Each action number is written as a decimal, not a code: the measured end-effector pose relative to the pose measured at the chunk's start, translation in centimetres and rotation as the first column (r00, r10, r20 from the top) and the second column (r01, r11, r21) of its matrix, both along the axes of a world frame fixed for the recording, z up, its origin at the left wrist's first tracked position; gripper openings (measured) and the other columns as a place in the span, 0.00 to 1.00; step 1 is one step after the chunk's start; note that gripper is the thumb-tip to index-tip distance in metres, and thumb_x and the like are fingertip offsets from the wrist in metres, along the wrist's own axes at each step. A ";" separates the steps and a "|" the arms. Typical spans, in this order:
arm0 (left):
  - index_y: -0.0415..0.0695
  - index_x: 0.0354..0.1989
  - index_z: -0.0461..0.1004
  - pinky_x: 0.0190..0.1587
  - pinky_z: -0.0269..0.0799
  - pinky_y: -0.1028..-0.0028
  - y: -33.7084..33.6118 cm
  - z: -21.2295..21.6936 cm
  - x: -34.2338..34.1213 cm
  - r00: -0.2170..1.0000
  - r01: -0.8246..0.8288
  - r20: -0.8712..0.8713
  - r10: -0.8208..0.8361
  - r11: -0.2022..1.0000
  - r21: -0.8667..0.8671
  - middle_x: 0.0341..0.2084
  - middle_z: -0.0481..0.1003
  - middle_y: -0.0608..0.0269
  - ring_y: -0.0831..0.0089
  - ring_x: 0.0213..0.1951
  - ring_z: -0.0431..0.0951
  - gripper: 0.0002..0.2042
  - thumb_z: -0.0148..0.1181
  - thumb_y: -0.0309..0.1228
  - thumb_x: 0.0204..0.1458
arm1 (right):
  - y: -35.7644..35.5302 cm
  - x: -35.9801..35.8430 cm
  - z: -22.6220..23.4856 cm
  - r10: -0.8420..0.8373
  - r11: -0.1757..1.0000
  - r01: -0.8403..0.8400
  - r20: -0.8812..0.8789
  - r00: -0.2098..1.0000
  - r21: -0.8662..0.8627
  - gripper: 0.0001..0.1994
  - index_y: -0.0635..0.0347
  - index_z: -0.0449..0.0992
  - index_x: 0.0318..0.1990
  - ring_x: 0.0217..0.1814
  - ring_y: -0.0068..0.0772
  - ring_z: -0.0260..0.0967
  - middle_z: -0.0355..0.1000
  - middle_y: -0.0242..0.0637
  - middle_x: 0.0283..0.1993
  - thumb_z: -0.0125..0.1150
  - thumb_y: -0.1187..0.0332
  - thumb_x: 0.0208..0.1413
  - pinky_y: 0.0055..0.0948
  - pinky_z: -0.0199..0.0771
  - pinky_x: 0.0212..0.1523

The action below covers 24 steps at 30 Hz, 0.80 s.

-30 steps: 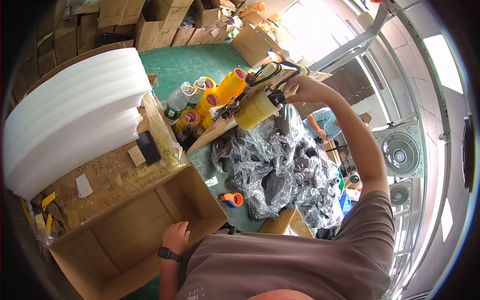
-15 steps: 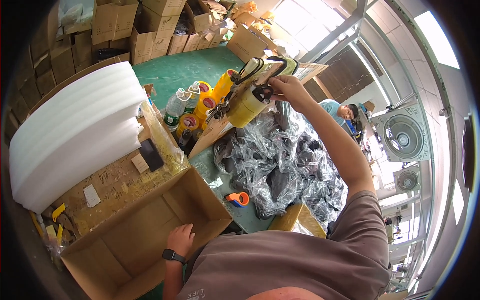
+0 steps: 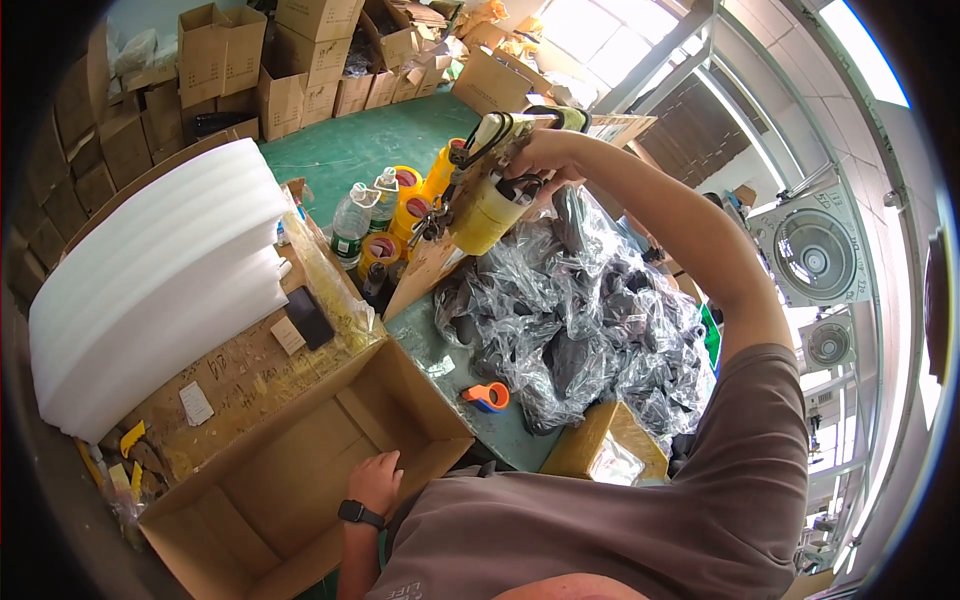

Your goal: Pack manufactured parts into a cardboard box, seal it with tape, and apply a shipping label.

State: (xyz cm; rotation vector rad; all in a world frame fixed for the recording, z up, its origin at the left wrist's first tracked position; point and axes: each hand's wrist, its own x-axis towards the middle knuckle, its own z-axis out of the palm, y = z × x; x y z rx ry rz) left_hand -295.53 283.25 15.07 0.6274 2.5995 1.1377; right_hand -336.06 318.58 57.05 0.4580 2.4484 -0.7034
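Observation:
My right hand (image 3: 548, 156) reaches over the top of a yellowish cup (image 3: 488, 218) fixed against an upright wooden board. Its fingers bend down at a dark looped handle (image 3: 522, 188) sticking out of the cup; whatever lies between the fingertips is hidden. My left hand (image 3: 376, 482), with a dark watch on the wrist, rests at the near wall of an open cardboard box (image 3: 290, 445). Its fingers are extended and hold nothing that I can see. Inside the box only bare cardboard shows.
Dark items in clear plastic bags (image 3: 590, 320) are heaped right of the board. An orange and blue tape dispenser (image 3: 487, 396) lies before them. White foam sheets (image 3: 160, 280), a dark phone (image 3: 310, 317), plastic bottles (image 3: 350, 225) and yellow tape rolls (image 3: 381, 248) are on the left.
My right hand has moved slightly left and come down over the cup's handle, with its forearm raised. The view has shifted a little; my left hand keeps its place by the box.

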 end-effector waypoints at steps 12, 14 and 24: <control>0.45 0.58 0.78 0.54 0.77 0.51 0.7 -0.6 -0.9 0.999 -0.009 -0.046 0.008 1.000 -0.021 0.49 0.85 0.54 0.51 0.52 0.83 0.19 0.68 0.34 0.60 | -1.2 2.1 -0.2 0.144 0.988 -0.114 -0.343 0.928 0.106 0.20 0.72 0.82 0.50 0.42 0.38 0.86 0.83 0.44 0.45 0.78 0.72 0.51 0.45 0.95 0.37; 0.45 0.59 0.79 0.55 0.77 0.52 1.0 -0.4 -1.4 0.998 -0.014 -0.059 0.013 1.000 -0.013 0.50 0.85 0.54 0.51 0.52 0.83 0.19 0.68 0.35 0.60 | 1.1 1.9 0.4 0.118 0.988 -0.075 -0.349 0.930 0.135 0.22 0.73 0.80 0.52 0.42 0.37 0.85 0.83 0.43 0.43 0.78 0.73 0.50 0.40 0.94 0.38; 0.45 0.58 0.81 0.54 0.78 0.53 1.7 -0.4 -0.2 0.999 0.000 -0.040 -0.002 0.999 -0.049 0.50 0.85 0.54 0.51 0.52 0.84 0.19 0.70 0.34 0.58 | 9.8 9.9 6.1 -0.210 0.943 -0.149 -0.876 0.433 -0.299 0.13 0.61 0.84 0.54 0.30 0.18 0.73 0.77 0.29 0.33 0.64 0.61 0.74 0.19 0.71 0.29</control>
